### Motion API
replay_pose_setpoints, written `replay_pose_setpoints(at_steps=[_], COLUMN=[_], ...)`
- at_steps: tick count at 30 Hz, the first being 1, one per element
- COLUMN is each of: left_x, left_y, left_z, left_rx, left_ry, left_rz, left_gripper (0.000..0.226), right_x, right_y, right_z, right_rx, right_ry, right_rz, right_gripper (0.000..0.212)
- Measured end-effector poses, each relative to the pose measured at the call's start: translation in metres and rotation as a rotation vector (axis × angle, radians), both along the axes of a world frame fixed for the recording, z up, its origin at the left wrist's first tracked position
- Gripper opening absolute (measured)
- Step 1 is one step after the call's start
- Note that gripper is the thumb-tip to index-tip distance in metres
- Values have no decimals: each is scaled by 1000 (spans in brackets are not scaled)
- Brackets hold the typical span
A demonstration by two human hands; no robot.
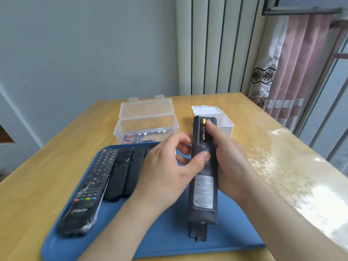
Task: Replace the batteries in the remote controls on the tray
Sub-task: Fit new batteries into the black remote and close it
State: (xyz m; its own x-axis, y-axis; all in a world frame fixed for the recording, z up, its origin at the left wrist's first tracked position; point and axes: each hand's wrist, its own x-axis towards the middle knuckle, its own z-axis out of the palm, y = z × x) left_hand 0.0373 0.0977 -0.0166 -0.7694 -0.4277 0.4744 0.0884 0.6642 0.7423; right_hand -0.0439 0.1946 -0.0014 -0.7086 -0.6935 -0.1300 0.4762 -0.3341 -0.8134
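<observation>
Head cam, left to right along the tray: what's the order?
TNTF remote in plastic wrap → black remote with round pad → slim black remote → left hand → open grey remote, held by both hands → right hand.

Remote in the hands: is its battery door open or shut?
Open. The remote has its back facing up, and a gold-and-black battery lies bare in the slot at its far end.

Open-backed remote [202, 213] gripped by left hand [169, 166] and right hand [227, 159].
</observation>
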Motion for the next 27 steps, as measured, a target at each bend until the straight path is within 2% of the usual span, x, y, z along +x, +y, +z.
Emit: replay_pose_setpoints(at_steps=[2,4,6,9,15,18,22,27], left_x=[2,3,3,4,2,2,1,1], left_y=[-3,-5,-8,-11,-16,-19,-19,-20], left_z=[1,0,-1,-1,2,3,1,4], left_rx=[-162,-219,-227,-344,-442,-410,-226,-117], left_ry=[74,117,132,161,221,211,196,224], left_rz=[45,16,-13,11,96,110,55,17], left_gripper=[35,41,41,39,31,29,28,29], right_x=[2,5,7,8,14,14,13,16], right_y=[0,1,1,-2,-2,-3,-6,-8], right_z=[1,0,-1,-2,-1,-2,-7,-10], right_rx=[4,52,109,163,148,144,138,131], right_ry=[39,98,158,240,286,311,375,424], right_rz=[22,61,62,57,91,103,88,94], right_gripper=[31,35,39,41,40,40,43,43])
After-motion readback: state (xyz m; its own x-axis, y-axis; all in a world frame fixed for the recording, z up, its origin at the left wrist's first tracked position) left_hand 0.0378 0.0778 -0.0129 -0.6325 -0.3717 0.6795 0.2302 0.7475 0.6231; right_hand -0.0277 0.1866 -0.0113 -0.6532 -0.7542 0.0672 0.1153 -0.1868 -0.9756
